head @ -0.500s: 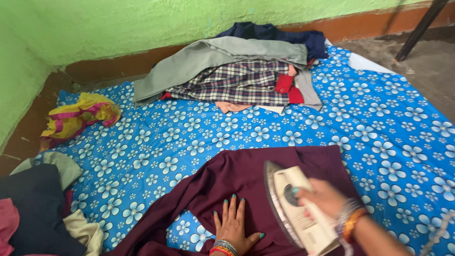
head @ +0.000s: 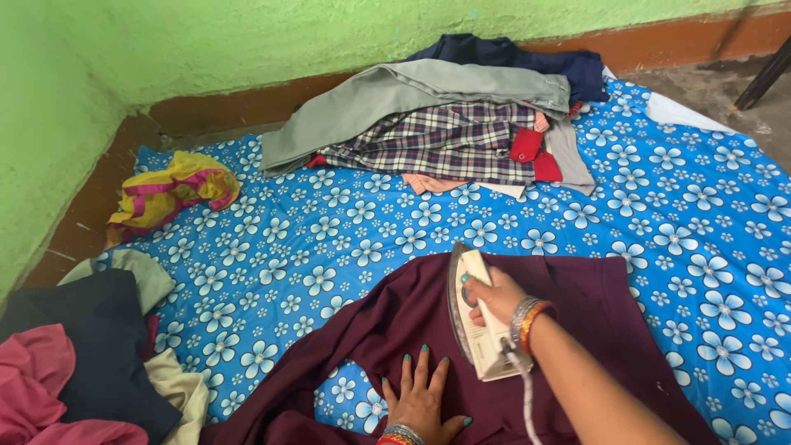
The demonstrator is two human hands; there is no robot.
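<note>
The right hand (head: 493,298) has its grip wrapped around a cream iron (head: 474,317), tilted on edge over a maroon garment (head: 412,317) on the blue flowered sheet (head: 659,214). The left hand (head: 422,397), fingers spread, presses the garment flat, its wrist cut off. Folded clothes (head: 445,124) lie near the green wall (head: 165,49).
</note>
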